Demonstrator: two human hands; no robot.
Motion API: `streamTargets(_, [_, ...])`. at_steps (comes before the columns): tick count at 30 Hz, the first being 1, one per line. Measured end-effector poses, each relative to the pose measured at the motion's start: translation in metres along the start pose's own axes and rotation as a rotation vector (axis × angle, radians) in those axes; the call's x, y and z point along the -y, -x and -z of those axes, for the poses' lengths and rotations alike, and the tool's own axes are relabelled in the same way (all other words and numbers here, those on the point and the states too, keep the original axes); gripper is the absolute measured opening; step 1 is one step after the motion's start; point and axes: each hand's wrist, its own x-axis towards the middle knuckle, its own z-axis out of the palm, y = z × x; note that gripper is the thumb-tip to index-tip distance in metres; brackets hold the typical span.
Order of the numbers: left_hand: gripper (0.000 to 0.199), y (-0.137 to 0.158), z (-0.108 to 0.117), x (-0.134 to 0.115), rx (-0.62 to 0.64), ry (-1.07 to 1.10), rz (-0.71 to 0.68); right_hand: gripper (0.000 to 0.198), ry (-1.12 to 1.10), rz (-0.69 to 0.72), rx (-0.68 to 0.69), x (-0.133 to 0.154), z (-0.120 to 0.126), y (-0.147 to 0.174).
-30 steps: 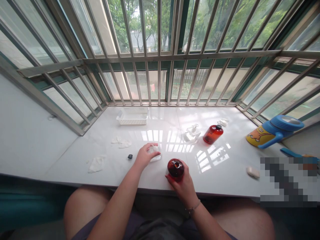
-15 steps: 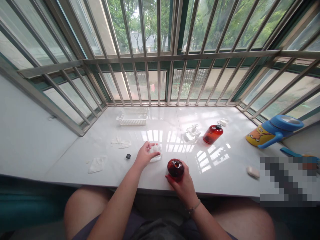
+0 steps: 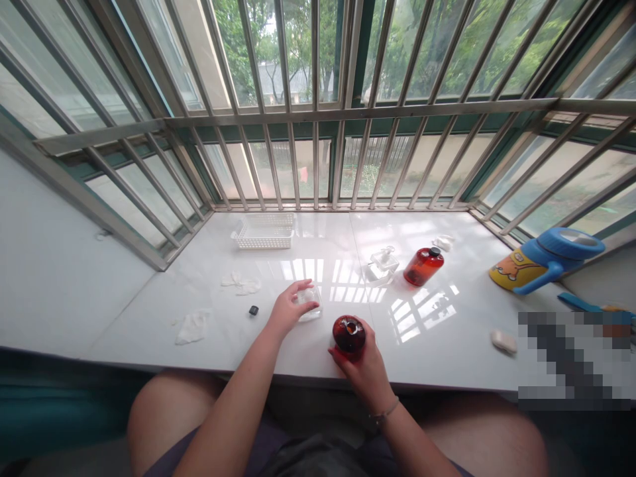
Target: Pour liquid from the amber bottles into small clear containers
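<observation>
Cataloguing, lower center: one amber bottle (image 3: 348, 332), uncapped, mouth toward the viewer, near the front edge of the desk (image 3: 447, 358). Whether its base rests on the surface cannot be told.

Right hand (image 3: 366, 366): wrapped around the bottle's side, holding it.

Left hand (image 3: 288, 306): half-curled at a small clear container (image 3: 311, 306) in the center; thumb and fingers stand moderately apart over it. Whether they actually grip cannot be told.

Handling, by judgement: bottle probably stiff, smooth and a little slippery; glass or plastic uncertain, weight dependent on contents. Best hold: around the body, below the shoulder, mouth left free. Container likely light, rigid, possibly fragile; best taken by opposite side walls.

Also listed: black cap (image 3: 253, 310), left of the left hand; capped amber bottle (image 3: 423, 267), right of center; white basket (image 3: 263, 232), upper left of the desk.

Changes against the earlier frames: black cap lies slightly farther left; left hand's fingers sit a little more open over the container. Right hand and its bottle show no evident shift.
</observation>
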Motion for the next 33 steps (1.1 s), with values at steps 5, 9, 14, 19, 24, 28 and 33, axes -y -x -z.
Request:
streamTargets(5, [0.046,-0.001,0.0,0.002,-0.002,0.024,-0.012,0.082,-0.004,-0.012,-0.011,0.0,-0.001,0.0])
streamTargets(9, [0.056,-0.001,0.0,0.001,-0.009,0.039,-0.007,0.083,-0.002,-0.012,-0.009,0.0,-0.002,0.0])
streamTargets(14, [0.045,0.0,0.001,-0.002,0.027,-0.003,-0.008,0.083,-0.002,-0.016,-0.006,0.0,-0.001,0.001])
streamTargets(19, [0.063,-0.001,0.001,0.0,-0.038,-0.019,-0.009,0.084,0.0,-0.017,-0.005,-0.001,-0.002,0.001])
streamTargets(24, [0.095,0.017,0.021,0.002,-0.043,-0.136,-0.069,0.084,-0.025,-0.046,0.004,-0.001,-0.002,0.002])
streamTargets(28, [0.063,0.042,0.059,0.007,-0.15,-0.333,-0.204,0.084,-0.019,-0.045,0.013,-0.001,-0.001,0.002])
streamTargets(33, [0.043,0.059,0.101,0.025,-0.389,-0.817,-0.059,0.083,-0.006,-0.025,0.019,0.0,-0.001,0.002])
